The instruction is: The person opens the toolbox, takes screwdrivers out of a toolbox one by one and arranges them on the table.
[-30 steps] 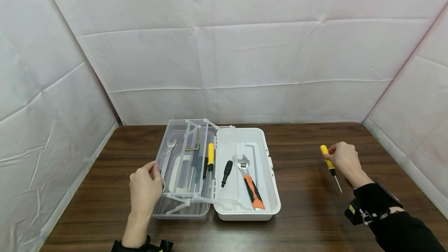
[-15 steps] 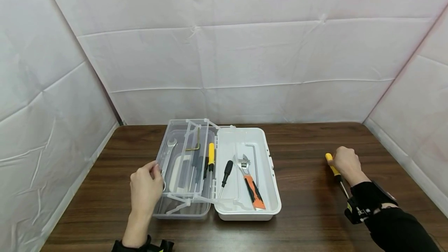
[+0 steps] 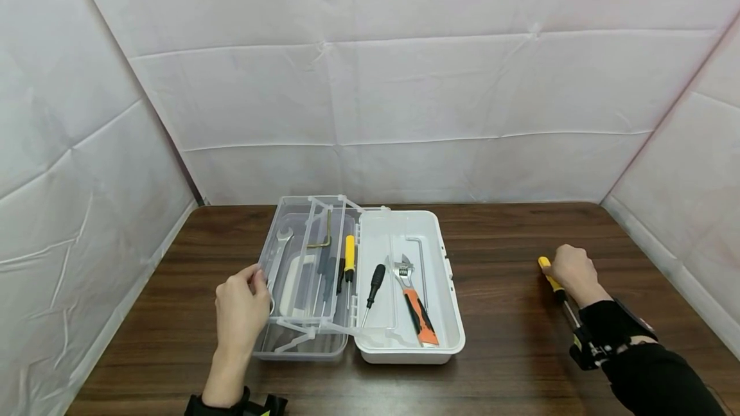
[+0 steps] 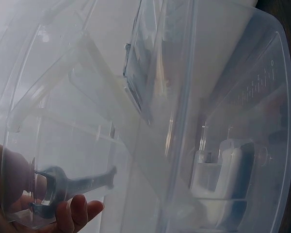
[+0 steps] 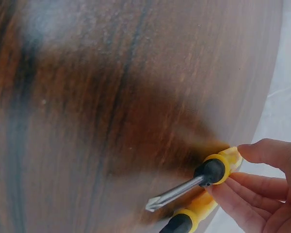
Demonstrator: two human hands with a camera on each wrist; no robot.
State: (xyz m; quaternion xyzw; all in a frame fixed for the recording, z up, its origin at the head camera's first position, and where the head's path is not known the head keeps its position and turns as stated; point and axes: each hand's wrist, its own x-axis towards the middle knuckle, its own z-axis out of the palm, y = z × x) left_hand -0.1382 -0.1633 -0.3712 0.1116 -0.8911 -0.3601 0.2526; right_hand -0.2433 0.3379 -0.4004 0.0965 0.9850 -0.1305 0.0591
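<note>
My left hand (image 3: 241, 307) pinches the left edge of the clear tray (image 3: 300, 321) of an opened toolbox. In the left wrist view, an open-end wrench (image 4: 82, 184) shows through the plastic beside those fingers. At the right of the table my right hand (image 3: 572, 273) pinches the yellow handle of a screwdriver (image 3: 552, 280). In the right wrist view, the Phillips tip of this screwdriver (image 5: 177, 193) points away from the fingers. A second yellow-and-black handle (image 5: 199, 208) lies just below it, partly cut off by the frame's edge.
The white toolbox base (image 3: 453, 313) holds an adjustable wrench (image 3: 417, 310), a black screwdriver (image 3: 376, 281) and a hex key (image 3: 421, 262). Over the clear side show a brass hex key (image 3: 328, 230) and another yellow screwdriver (image 3: 349, 252). White cloth walls (image 3: 405, 95) surround the wooden table.
My right hand has moved slightly right and nearer to me with the screwdriver, then almost stopped. My left hand and the toolbox have stayed in place.
</note>
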